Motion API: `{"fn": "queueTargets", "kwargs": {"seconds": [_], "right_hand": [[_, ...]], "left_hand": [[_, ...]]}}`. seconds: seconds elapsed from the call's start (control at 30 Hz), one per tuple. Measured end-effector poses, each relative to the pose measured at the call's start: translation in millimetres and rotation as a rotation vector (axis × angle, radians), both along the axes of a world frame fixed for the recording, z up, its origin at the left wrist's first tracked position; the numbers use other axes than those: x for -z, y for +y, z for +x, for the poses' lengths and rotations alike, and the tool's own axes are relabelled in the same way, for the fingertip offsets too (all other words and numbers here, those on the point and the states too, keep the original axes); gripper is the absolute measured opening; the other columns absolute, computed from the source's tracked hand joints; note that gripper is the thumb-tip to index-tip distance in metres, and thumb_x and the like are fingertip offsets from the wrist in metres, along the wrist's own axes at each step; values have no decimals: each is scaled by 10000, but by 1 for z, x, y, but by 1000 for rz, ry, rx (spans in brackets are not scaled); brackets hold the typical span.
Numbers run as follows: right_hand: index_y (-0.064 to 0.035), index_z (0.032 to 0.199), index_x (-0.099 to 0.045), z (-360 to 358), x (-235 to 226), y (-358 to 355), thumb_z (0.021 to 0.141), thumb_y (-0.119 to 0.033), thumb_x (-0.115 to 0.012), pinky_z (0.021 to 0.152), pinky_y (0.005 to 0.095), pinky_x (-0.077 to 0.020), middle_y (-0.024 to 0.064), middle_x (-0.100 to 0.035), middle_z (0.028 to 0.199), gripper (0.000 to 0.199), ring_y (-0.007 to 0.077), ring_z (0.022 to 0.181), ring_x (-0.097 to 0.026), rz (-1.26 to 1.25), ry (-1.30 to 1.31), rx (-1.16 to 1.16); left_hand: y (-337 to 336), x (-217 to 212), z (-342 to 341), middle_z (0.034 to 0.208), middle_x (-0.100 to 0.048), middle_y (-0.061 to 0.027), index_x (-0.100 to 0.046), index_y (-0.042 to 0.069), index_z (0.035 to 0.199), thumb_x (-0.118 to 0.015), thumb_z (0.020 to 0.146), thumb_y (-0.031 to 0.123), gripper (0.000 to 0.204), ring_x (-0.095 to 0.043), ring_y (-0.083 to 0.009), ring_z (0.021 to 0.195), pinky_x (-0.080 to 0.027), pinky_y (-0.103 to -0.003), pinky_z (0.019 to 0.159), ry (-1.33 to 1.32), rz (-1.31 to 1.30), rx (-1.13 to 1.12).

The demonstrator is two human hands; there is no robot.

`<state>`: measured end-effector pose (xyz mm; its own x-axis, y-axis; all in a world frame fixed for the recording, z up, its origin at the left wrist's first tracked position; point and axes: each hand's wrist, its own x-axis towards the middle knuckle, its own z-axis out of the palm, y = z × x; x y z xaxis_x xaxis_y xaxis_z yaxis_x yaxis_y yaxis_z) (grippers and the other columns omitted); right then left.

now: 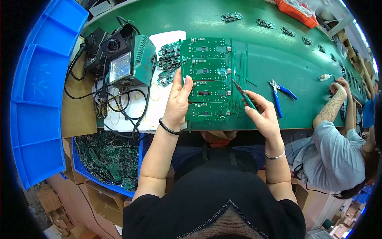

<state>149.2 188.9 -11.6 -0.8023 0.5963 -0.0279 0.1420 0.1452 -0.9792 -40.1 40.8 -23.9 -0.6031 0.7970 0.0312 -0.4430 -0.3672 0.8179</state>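
The green circuit board panel [207,79] is held up over the table's [278,51] near edge, pinched at its left rim by the left hand [178,99]. It looks light, stiff and snappable, so edge holds are best. Green-handled cutters [244,95] are gripped in the closed right hand [264,117]. Blue-handled pliers [280,93] lie just beside.
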Motion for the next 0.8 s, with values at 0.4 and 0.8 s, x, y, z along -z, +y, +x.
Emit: {"fn": "queueTargets", "kwargs": {"seconds": [0.4,0.8], "right_hand": [[51,1172,-579,5,1,3,832,-40,-582,706,207,-436,49,-636,923,352,83,798,-548,-34,-2,-65],[89,1105,-596,8,8,14,875,-190,-546,596,233,-437,92,-624,816,365,113,668,-544,-643,193,-323]], "left_hand": [[-1,-2,1,1245,-531,-45,-342,113,1380,-397,1006,210,390,-527,-115,1090,-446,-270,915,52,-23,-26],[15,14,6,1285,-506,-71,-342,148,1393,-401,996,204,405,-545,-164,1121,-502,-329,907,-375,182,149]]}}
